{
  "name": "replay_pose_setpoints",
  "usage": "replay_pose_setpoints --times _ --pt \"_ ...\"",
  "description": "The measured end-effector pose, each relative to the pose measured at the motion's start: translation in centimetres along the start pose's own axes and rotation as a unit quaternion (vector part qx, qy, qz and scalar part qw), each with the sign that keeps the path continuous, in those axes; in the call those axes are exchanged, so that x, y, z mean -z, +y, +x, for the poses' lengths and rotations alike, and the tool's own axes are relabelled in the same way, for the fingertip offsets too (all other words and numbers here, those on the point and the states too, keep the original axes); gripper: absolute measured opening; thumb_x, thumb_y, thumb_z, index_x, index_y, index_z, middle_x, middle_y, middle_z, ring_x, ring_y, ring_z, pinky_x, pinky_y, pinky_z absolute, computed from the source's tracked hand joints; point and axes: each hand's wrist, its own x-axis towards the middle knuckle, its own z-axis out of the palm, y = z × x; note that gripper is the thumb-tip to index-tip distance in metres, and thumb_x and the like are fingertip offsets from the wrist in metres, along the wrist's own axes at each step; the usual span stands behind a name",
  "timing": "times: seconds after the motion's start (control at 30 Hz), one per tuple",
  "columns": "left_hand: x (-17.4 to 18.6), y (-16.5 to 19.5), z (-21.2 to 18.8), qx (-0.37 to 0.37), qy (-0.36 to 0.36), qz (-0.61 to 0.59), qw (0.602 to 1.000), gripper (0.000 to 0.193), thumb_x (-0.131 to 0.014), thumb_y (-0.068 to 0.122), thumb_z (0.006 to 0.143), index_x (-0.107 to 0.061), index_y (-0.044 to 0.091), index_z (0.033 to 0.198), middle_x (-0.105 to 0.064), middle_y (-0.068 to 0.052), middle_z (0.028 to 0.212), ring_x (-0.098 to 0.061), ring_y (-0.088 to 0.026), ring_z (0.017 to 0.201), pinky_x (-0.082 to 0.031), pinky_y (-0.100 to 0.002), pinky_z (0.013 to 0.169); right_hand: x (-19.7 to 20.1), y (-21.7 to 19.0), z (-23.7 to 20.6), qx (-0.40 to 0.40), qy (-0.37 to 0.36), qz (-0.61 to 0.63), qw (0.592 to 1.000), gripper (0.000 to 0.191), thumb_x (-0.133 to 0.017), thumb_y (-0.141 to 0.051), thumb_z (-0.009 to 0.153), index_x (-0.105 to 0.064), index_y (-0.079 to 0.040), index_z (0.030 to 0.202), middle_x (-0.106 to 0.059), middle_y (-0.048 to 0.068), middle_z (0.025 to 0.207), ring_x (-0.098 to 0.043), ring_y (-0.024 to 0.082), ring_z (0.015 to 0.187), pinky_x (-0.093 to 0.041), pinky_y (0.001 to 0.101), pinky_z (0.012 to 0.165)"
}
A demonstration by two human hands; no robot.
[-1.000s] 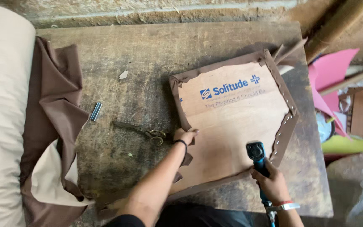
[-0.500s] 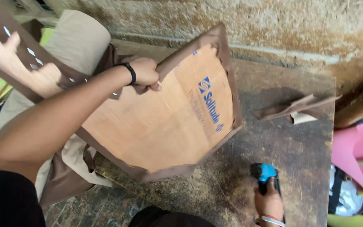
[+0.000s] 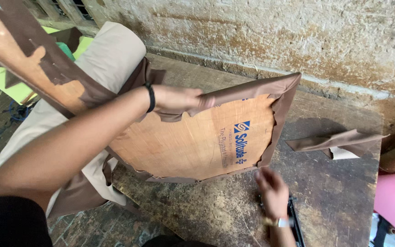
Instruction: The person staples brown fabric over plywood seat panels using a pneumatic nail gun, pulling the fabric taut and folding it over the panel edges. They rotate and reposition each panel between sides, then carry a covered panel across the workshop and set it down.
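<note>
Plywood panel (image 3: 193, 146) wrapped at its edges in brown fabric, lifted off the worn wooden table (image 3: 344, 201) and tilted, bare wood face toward the camera, blue printed mark near its 3 o'clock side. Sat at the centre of the view, lower edge just above the tabletop. Gripped at its upper edge, about 12 o'clock on the panel, by the left hand (image 3: 179, 98), fingers closed tight over the folded fabric border, a dark band around the wrist. Right hand (image 3: 270, 192) down at 5 o'clock from the panel, palm lowered onto the table, fingers loosely spread and slightly blurred; resting on or just beside a dark tool (image 3: 293, 217) lying on the wood, though cannot tell whether actually grasped.

Loose strip of brown fabric (image 3: 334, 142) lying at 3 o'clock from the panel, well apart from it, near the table's far edge. Roll of cream material (image 3: 101, 59) at 10 o'clock, behind the left forearm, with more brown cloth draped beside it. Another brown-edged board (image 3: 33, 68) at 9 to 10 o'clock, close to the lens and blurred. Rough plastered wall (image 3: 275, 32) across 12 o'clock. Pink sheet (image 3: 394, 201) at 4 o'clock, past the table edge.
</note>
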Motion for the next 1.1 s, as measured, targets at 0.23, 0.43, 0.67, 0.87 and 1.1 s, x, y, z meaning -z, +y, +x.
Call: replay_pose_setpoints --times 0.23,0.43,0.67,0.87,1.1 --pt "-1.8 6.3 13.4 -0.168 -0.163 -0.246 0.941 0.057 -0.044 0.052 0.103 -0.066 0.007 0.131 -0.075 -0.007 0.121 -0.069 -0.017 0.109 -0.052 -0.039 0.098 -1.9 -21.2 4.2 -0.030 -0.194 0.557 0.807 0.045 -0.066 -0.047 0.095 -0.067 -0.003 0.088 -0.071 0.009 0.071 -0.064 0.019 0.052 -0.052 0.0293 0.047" --pt "-4.1 7.7 17.7 -0.367 -0.636 -0.311 0.603 0.058 -0.039 0.047 0.119 -0.073 0.000 0.113 -0.074 -0.022 0.114 -0.071 -0.034 0.105 -0.052 -0.046 0.097 -5.8 -20.6 5.0 0.215 -0.033 0.485 0.847 0.041 -0.065 -0.033 0.104 -0.059 -0.004 0.075 -0.055 0.008 0.052 -0.050 0.017 0.039 -0.039 0.0294 0.037" --pt "-4.1 9.2 14.1 -0.256 -0.163 -0.122 0.945 0.064 -0.028 0.052 0.103 -0.032 0.024 0.160 -0.070 -0.013 0.127 -0.072 -0.020 0.103 -0.059 -0.039 0.095 -8.0 -18.2 5.8 0.218 0.006 0.508 0.833 0.042 -0.065 -0.032 0.104 -0.054 -0.005 0.074 -0.050 0.004 0.055 -0.046 0.014 0.041 -0.040 0.0299 0.037" --pt "-3.9 10.5 9.2 -0.286 -0.106 -0.036 0.952 0.068 -0.041 0.035 0.110 -0.010 0.015 0.167 -0.056 -0.026 0.146 -0.057 -0.039 0.127 -0.050 -0.047 0.106 -7.3 -18.2 6.3 0.154 -0.022 0.483 0.862 0.036 -0.063 -0.032 0.101 -0.060 -0.005 0.078 -0.053 0.003 0.057 -0.049 0.015 0.043 -0.042 0.0299 0.038" --pt "-4.5 12.1 7.0 -0.293 0.035 0.139 0.945 0.085 -0.063 0.026 0.094 -0.014 0.020 0.163 -0.059 -0.020 0.144 -0.062 -0.029 0.127 -0.049 -0.039 0.104 -2.7 -3.8 5.3 0.033 -0.031 0.089 0.995 0.030 -0.067 -0.030 0.097 -0.074 -0.002 0.087 -0.067 0.016 0.071 -0.061 0.021 0.061 -0.048 0.0355 0.054"
